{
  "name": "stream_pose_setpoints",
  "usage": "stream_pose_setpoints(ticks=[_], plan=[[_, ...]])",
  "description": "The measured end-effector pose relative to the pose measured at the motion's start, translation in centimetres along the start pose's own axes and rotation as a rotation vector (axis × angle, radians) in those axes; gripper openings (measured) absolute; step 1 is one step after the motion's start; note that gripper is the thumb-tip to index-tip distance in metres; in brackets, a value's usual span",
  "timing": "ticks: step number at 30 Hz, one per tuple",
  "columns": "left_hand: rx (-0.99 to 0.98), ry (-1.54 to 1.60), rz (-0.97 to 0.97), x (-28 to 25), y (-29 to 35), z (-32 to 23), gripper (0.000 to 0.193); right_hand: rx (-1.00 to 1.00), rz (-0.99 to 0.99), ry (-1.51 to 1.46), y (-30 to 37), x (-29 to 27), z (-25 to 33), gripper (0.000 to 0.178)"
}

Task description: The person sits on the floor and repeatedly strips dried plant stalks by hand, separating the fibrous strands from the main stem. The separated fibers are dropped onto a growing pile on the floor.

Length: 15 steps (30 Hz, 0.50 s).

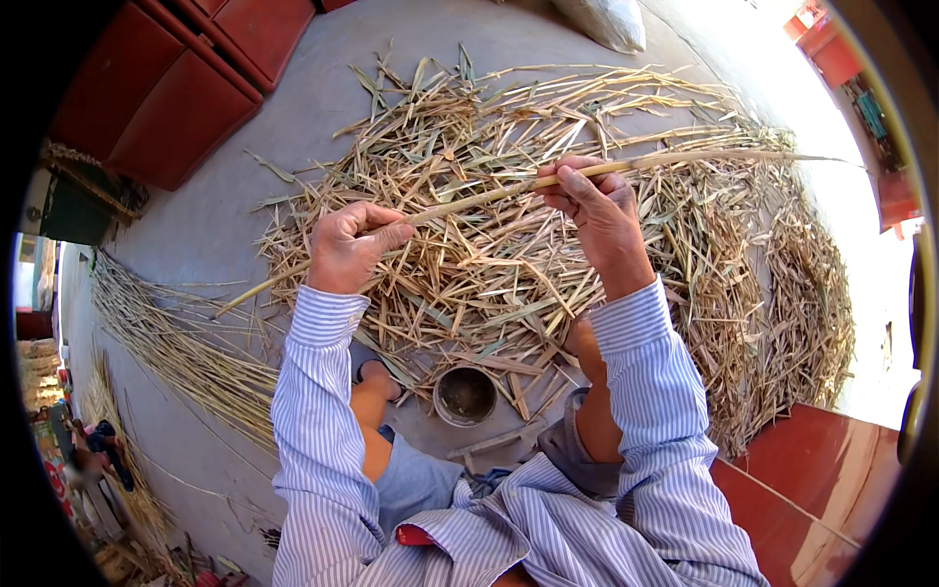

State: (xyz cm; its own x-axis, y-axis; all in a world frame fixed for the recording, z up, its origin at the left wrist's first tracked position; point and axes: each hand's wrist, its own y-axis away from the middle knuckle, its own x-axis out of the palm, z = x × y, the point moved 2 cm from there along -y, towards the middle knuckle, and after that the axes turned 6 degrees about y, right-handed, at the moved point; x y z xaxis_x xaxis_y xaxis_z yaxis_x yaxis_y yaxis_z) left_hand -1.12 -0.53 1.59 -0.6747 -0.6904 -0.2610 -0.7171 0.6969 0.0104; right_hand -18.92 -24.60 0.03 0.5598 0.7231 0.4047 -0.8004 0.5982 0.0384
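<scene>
Many thin stalks [191,342] in a loose bundle on the floor [337,64] at far left. Next, left hand [350,248], nearly closed, with thumb and fingers pinched on one long pale stalk [468,202], aslant above a broad pile [465,264] of dry cut pieces. Between the legs [370,416], a round bowl [466,395]. Farther right, right hand [599,217], likewise pinched around the stalk with fingers curled. At far right, a red panel [773,445] near the pile.
</scene>
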Motion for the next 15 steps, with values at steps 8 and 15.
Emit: stream_pose_setpoints(ticks=[8, 15], plan=[[-0.057, 0.192, -0.095, -0.3, 0.7, 0.6, 0.018, -0.152, 0.118, 0.157, 0.4, 0.4, 1.3, 0.02], [0.255, -0.124, -0.56, -6.4, 0.2, 0.7, 0.026, -0.03, -0.179, 0.299, 0.2, -2.0, 0.9, 0.025]])
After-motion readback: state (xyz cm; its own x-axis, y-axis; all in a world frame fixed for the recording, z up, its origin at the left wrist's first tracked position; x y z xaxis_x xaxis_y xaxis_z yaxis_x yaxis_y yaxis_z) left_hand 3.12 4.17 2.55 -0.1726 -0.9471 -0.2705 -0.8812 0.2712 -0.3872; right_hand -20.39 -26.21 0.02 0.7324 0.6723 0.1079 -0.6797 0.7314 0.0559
